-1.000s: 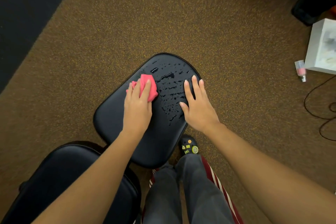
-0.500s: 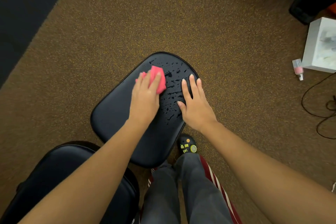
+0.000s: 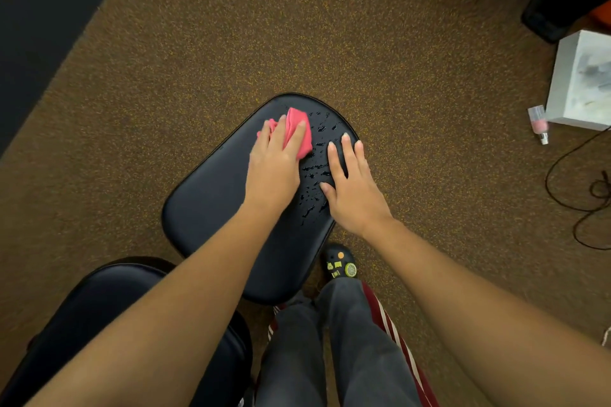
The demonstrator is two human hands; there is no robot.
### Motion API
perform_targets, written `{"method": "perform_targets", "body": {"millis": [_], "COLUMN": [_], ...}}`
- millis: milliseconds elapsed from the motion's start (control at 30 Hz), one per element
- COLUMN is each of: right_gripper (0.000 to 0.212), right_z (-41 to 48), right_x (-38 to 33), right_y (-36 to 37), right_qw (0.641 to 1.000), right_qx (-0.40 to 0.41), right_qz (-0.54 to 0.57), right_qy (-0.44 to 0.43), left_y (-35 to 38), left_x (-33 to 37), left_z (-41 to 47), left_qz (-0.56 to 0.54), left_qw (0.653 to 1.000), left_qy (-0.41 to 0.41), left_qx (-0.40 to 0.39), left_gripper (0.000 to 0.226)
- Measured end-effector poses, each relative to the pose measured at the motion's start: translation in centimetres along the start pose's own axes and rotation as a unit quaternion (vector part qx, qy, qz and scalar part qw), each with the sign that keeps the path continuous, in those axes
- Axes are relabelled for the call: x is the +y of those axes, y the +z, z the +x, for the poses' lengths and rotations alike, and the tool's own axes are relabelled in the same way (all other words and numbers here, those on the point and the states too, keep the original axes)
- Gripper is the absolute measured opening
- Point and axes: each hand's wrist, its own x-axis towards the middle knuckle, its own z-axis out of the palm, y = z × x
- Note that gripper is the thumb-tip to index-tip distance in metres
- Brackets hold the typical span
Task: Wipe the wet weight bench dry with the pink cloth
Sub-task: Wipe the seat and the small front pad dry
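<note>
The black padded weight bench seat (image 3: 211, 195) sits in the middle of the view on brown carpet. Water drops (image 3: 314, 172) cover its far right part; its left and near parts look dry. My left hand (image 3: 274, 168) presses the bunched pink cloth (image 3: 297, 129) down on the far end of the seat, fingers laid over it. The cloth shows beyond and between my fingers. My right hand (image 3: 353, 188) rests flat on the wet right side, fingers straight and spread, just right of the cloth.
A second black pad (image 3: 99, 301) lies at the lower left under my left arm. My leg and a black shoe (image 3: 340, 263) stand by the seat's near edge. On the right are a white box (image 3: 582, 82), a small pink bottle (image 3: 539, 122) and a black cable (image 3: 578, 188).
My left hand has slid the pink cloth from the seat's left-middle toward its far end. The right hand has stayed flat on the right side.
</note>
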Motion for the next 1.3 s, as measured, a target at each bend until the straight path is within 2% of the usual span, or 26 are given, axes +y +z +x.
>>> {"method": "perform_targets", "body": {"millis": [67,133,267,333,567,633,767,833,1067,1133,1200,1300], "right_gripper": [0.064,0.064,0.064,0.064,0.063,0.063,0.063,0.063,0.064,0.065,0.064,0.059], "right_z": [0.1,0.0,0.0,0.0,0.0,0.0,-0.1,-0.1,-0.1,0.0,0.1,0.0], "right_x": [0.0,0.1,0.1,0.2,0.3,0.3,0.3,0.3,0.2,0.4,0.6,0.6], "right_y": [0.1,0.1,0.2,0.1,0.0,-0.1,-0.1,0.0,0.2,0.1,0.1,-1.0], "right_qw": [1.0,1.0,1.0,1.0,1.0,1.0,1.0,1.0,1.0,1.0,0.999,0.985], "right_qx": [0.002,0.001,0.009,0.006,0.0,-0.001,0.004,0.006,0.01,0.01,0.008,0.02], "right_qz": [-0.005,-0.004,-0.003,-0.001,-0.001,0.003,0.008,0.008,0.015,0.015,0.037,0.173], "right_qy": [-0.002,-0.002,-0.003,-0.004,-0.006,-0.008,-0.01,-0.011,-0.009,-0.012,-0.02,-0.013], "left_y": [0.0,-0.5,-0.5,-0.3,-1.0,-1.5,-1.7,-1.4,-0.2,-0.4,-0.8,-2.1], "left_x": [-1.1,-1.5,-0.7,-0.1,-0.1,-0.8,-1.3,-0.4,0.3,0.2,0.5,2.2], "left_z": [0.7,2.2,4.9,4.7,3.7,4.9,6.3,5.5,2.0,2.1,1.8,0.4], "left_qz": [0.027,0.035,0.01,0.009,0.043,0.059,0.039,0.032,0.037,0.016,-0.05,-0.217], "left_qw": [0.999,0.998,0.999,0.998,0.989,0.987,0.996,0.998,0.993,0.993,0.995,0.973], "left_qy": [0.04,0.046,-0.043,-0.054,0.113,0.114,0.016,-0.005,0.094,0.089,0.064,-0.079], "left_qx": [-0.004,-0.008,-0.014,-0.004,-0.08,-0.097,-0.075,-0.06,-0.067,-0.072,-0.057,0.002], "left_gripper": [0.05,0.049,0.05,0.05,0.052,0.052,0.051,0.049,0.051,0.051,0.049,0.041]}}
